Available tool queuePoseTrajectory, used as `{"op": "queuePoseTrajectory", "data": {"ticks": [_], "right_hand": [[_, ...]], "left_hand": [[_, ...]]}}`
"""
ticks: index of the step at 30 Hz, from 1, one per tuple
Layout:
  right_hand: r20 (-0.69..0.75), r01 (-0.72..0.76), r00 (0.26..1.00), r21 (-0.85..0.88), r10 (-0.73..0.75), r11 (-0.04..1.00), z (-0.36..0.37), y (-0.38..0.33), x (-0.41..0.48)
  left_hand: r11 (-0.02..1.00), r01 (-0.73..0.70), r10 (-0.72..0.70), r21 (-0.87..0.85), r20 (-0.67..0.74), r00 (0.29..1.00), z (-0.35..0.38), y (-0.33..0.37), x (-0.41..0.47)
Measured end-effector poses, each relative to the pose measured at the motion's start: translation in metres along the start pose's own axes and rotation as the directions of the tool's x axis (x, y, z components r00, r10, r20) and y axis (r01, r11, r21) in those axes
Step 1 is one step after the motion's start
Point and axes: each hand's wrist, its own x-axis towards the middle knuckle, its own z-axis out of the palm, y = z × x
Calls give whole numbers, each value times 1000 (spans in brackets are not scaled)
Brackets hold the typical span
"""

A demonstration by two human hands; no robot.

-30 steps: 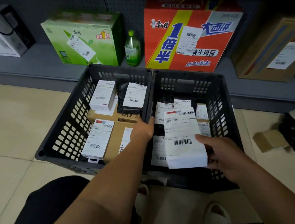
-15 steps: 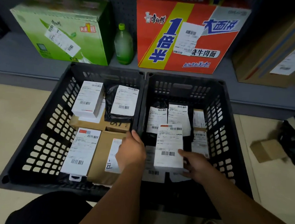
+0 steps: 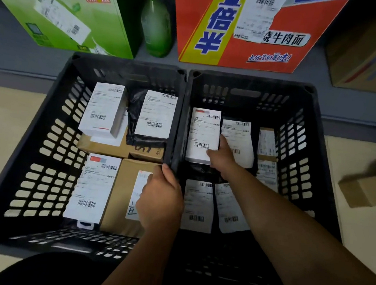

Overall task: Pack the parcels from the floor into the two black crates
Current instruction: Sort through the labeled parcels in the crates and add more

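Two black slotted crates stand side by side on the floor. The left crate (image 3: 47, 144) holds white and brown labelled boxes and a black bag. The right crate (image 3: 303, 156) holds several black bags with white labels. My right hand (image 3: 220, 158) grips the near right corner of a white labelled box (image 3: 202, 132), which sits at the far left of the right crate on the bags. My left hand (image 3: 160, 198) grips the shared rim between the two crates, thumb on the rim.
A brown cardboard parcel (image 3: 365, 190) lies on the tiled floor to the right of the crates. Behind them a low grey shelf (image 3: 20, 57) carries a green carton (image 3: 64, 13), a green bottle (image 3: 157, 25), a red-orange carton (image 3: 254, 30) and a brown box (image 3: 367, 48).
My right hand has carried the white box from above the right crate's near part down to its far left side. My left hand stays on the crate rim. The camera moved closer.
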Motion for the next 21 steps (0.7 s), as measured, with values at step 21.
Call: {"op": "queuePoseTrajectory", "data": {"ticks": [21], "right_hand": [[166,98,986,-724,35,682,23,-26,16]], "left_hand": [[1000,-10,10,8,-40,999,6,-3,2]]}}
